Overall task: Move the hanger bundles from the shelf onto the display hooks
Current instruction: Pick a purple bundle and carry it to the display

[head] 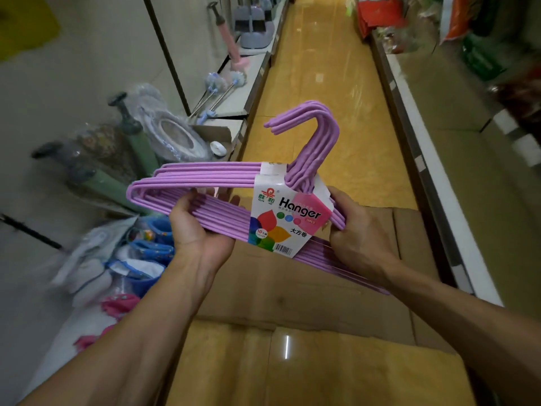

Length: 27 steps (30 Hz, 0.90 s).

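- A purple hanger bundle [222, 197] is held in mid-air over the aisle, at the middle of the view, lying nearly flat with its hooks [317, 136] rising toward 12 o'clock and curling over to 9 o'clock.
- A paper label [288, 218] printed "Hanger" wraps the bundle at its middle, just under the hooks; it shows coloured leaf shapes and a barcode at its lower edge.
- The left hand [202, 230] grips the bundle's lower bars at about 8 o'clock from the label, palm up, fingers curled under and round the bars, thumb lying along the near side.
- The right hand [360, 232] grips the bundle's other shoulder at 3 o'clock from the label, fingers curled over the bars; the bars run on past the wrist toward 5 o'clock.
- Below the hands lies flattened brown cardboard [292, 288] on the glossy yellow floor [322, 68], which runs away toward 12 o'clock.
- At 9 o'clock a low shelf [251, 80] carries wrapped goods: a round plastic-wrapped item [175, 136], long-handled brushes [216, 83], blue and pink packages [146, 250].
- At 2 o'clock another shelf [439, 159] edges the aisle, with blurred red and green packs [380, 13] above it.
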{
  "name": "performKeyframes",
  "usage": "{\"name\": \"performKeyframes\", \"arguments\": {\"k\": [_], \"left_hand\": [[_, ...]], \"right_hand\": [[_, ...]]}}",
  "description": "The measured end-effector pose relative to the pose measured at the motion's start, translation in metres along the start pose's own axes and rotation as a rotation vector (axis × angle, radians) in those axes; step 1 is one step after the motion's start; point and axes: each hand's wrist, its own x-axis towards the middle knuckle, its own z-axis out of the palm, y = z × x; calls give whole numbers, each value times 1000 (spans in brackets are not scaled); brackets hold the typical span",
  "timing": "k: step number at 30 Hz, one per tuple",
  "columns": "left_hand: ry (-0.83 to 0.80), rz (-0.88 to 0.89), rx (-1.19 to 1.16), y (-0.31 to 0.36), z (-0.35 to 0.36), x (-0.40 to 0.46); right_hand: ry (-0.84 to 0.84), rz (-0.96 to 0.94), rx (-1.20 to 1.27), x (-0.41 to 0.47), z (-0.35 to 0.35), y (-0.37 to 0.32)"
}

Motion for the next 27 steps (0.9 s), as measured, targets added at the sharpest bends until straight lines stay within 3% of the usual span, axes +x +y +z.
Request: {"name": "performKeyframes", "arguments": {"k": [18, 27], "left_hand": [[-45, 21, 61, 150, 241, -228], [-32, 20, 81, 201, 317, -337]], "right_hand": [[150, -85, -70, -65, -233, -234], [165, -77, -108, -110, -338, -329]]}}
